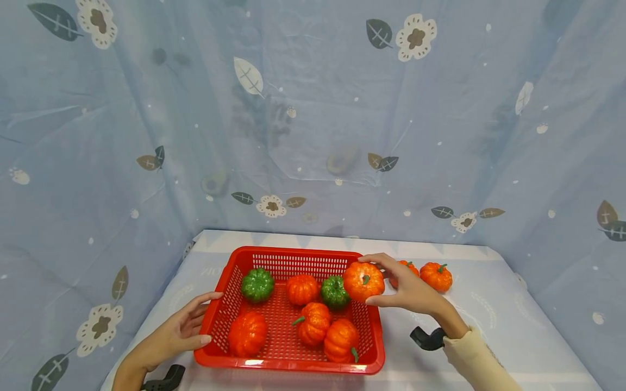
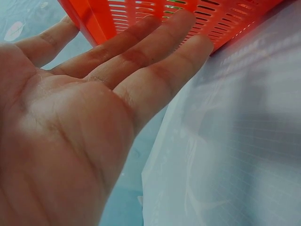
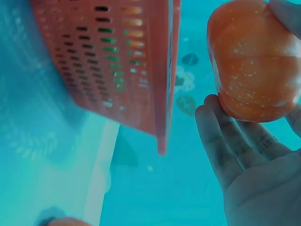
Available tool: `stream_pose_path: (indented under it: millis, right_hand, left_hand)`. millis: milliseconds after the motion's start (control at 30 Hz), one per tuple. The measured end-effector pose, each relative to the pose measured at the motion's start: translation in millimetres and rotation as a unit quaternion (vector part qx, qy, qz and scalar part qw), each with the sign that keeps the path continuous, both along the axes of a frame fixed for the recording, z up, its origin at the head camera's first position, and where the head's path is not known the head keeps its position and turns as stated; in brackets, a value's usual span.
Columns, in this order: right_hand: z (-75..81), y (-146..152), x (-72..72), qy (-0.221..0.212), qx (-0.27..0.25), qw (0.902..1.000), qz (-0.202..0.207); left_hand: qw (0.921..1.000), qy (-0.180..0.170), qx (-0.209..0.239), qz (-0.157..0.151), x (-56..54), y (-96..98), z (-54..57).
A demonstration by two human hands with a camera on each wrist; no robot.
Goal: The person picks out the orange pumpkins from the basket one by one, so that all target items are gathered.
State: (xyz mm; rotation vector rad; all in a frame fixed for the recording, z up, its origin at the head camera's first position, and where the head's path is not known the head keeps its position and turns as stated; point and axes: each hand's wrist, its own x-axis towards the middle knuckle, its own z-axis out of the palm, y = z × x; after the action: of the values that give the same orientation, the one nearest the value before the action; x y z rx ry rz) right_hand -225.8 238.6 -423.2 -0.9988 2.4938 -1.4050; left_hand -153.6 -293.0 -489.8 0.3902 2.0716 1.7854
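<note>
A small orange toy pumpkin (image 1: 363, 281) is gripped between the thumb and fingers of my right hand (image 1: 408, 288), over the right rim of the red plastic basket (image 1: 293, 365). The right wrist view shows this pumpkin (image 3: 254, 61) raised beside the basket wall (image 3: 141, 94). My left hand (image 1: 183, 331) is at the basket's left side, fingers extended, fingertips right at the rim and wall. In the basket lie green pumpkins (image 1: 257, 285) at the back and several orange-red pumpkins (image 1: 248, 334). The left wrist view shows the left hand's palm (image 2: 61, 122) turned up.
Two orange pumpkins stand on the table right of the basket, one (image 1: 436, 277) in plain sight and the other (image 1: 408, 267) partly behind the right hand. A white patterned cloth (image 1: 489, 336) covers the table. Blue floral curtains (image 1: 313, 136) enclose the back and sides.
</note>
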Motion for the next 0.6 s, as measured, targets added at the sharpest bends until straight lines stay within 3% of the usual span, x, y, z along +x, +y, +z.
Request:
stream_pose_path:
  millis: [233,600]
  right_hand:
    - [-8.8,24,10.0,-0.048,-0.046,0.9971,-0.035]
    - [-24.8,65,22.7,-0.010,-0.010,0.9908,-0.135]
  left_hand:
    - [1.0000,0.001,-0.004,0.003,0.4,0.3,0.0]
    - [1.0000,0.004,-0.003,-0.007,0.2,-1.8,-0.1]
